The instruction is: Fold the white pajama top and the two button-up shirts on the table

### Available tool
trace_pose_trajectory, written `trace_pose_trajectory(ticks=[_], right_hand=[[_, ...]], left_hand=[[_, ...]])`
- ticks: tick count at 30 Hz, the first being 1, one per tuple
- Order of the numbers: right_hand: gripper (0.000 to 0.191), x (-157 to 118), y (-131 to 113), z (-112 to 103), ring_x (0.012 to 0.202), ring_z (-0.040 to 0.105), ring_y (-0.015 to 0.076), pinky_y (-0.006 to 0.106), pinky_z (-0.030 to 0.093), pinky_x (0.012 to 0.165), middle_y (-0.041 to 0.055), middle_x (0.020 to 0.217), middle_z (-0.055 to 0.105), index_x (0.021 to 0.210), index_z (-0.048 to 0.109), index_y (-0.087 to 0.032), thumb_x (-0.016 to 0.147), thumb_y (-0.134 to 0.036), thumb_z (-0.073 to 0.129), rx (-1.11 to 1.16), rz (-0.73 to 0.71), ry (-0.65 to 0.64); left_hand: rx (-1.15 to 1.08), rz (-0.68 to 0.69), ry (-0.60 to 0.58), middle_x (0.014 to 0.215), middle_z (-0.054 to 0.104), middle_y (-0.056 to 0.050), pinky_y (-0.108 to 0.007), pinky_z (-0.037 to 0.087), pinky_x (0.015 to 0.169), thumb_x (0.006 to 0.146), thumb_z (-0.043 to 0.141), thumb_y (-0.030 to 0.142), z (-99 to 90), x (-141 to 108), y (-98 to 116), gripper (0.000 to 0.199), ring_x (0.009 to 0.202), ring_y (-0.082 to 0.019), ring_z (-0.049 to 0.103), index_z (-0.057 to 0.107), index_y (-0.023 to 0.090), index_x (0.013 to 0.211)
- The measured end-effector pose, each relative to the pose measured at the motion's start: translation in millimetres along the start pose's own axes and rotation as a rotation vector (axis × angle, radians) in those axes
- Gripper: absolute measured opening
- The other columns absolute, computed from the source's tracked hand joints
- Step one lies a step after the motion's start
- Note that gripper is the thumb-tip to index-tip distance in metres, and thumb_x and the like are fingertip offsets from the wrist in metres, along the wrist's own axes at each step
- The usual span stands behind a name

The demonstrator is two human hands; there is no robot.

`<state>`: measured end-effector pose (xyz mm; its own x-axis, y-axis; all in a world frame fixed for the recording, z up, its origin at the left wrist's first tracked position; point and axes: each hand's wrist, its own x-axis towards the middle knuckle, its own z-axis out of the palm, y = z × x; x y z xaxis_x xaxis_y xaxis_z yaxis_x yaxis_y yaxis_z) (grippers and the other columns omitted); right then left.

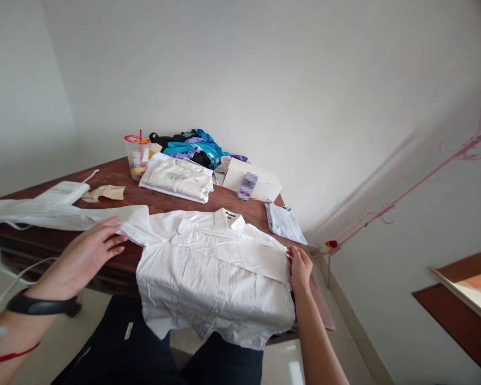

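A white striped button-up shirt [220,283] lies front up on the dark wooden table, its hem hanging over the near edge. Its collar [229,219] points toward the wall. One sleeve is folded across the chest, while the other sleeve [92,216] stretches out to the left. My left hand [100,243] is at that outstretched sleeve, fingers apart and extended; whether they press on the cloth is unclear. At the shirt's right side, my right hand [300,264] pinches the edge of the shirt where the folded sleeve meets it.
Behind the shirt are folded white clothes [178,179], a plastic cup with a red straw [137,155], a clothes heap [196,147] and a white box [260,182]. A folded light-blue garment [284,222] lies right. A white device [64,192] with cables sits left. A pink coat rack [417,187] leans rightward.
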<state>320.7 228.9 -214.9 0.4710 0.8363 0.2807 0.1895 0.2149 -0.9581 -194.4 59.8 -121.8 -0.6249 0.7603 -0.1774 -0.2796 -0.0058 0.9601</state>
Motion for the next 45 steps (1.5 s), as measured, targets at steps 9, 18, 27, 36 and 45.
trace_pose_trajectory(ticks=[9, 18, 27, 36, 45], right_hand=[[0.039, -1, -3, 1, 0.076, 0.070, 0.0228, 0.031, 0.056, 0.067, 0.0091, 0.083, 0.076, 0.086, 0.076, -0.013, 0.076, -0.050, 0.068, -0.012, 0.005, -0.019], [0.040, -1, -1, 1, 0.080, 0.070, 0.0237, 0.033, 0.056, 0.071, 0.0096, 0.084, 0.076, 0.088, 0.077, -0.013, 0.078, -0.050, 0.066, -0.050, -0.014, -0.038], [0.040, -1, -1, -1, 0.084, 0.069, 0.0247, 0.032, 0.054, 0.072, 0.0092, 0.086, 0.077, 0.086, 0.076, -0.014, 0.080, -0.052, 0.065, -0.118, -0.027, -0.072], [0.042, -3, -6, -1, 0.083, 0.066, 0.0264, 0.033, 0.050, 0.074, 0.0081, 0.084, 0.076, 0.085, 0.078, -0.015, 0.080, -0.054, 0.063, -0.210, -0.061, -0.103], [0.039, 0, -35, 12, 0.101, 0.066, 0.0309, 0.039, 0.051, 0.084, 0.0120, 0.103, 0.075, 0.093, 0.076, -0.019, 0.088, -0.052, 0.056, -0.501, -0.305, -0.305]], left_hand=[[-0.102, 0.156, 0.149, 0.086, 0.070, 0.006, -0.029, 0.051, 0.096, 0.076, 0.078, 0.015, -3.3, 4, -1, 0.049, 0.091, -0.013, 0.064, 0.069, 0.018, 0.123], [0.457, 0.831, 0.419, 0.104, 0.077, -0.002, -0.035, 0.051, 0.100, 0.085, 0.072, 0.028, -10.9, 22, 2, 0.035, 0.098, -0.021, 0.069, 0.075, 0.009, 0.115], [0.917, 1.158, -0.334, 0.073, 0.069, -0.004, -0.040, 0.044, 0.099, 0.084, 0.070, 0.039, 83.3, 0, 8, 0.020, 0.078, -0.023, 0.061, 0.080, 0.023, 0.090], [0.945, 1.003, -1.207, 0.135, 0.060, -0.013, -0.051, 0.041, 0.110, 0.087, 0.071, 0.036, 149.7, -76, -71, 0.030, 0.123, -0.039, 0.056, 0.073, 0.026, 0.114], [0.818, 0.765, -1.259, 0.159, 0.043, -0.008, -0.058, 0.034, 0.118, 0.091, 0.069, 0.041, 117.5, -66, -64, 0.057, 0.146, -0.037, 0.039, 0.054, 0.037, 0.146]])
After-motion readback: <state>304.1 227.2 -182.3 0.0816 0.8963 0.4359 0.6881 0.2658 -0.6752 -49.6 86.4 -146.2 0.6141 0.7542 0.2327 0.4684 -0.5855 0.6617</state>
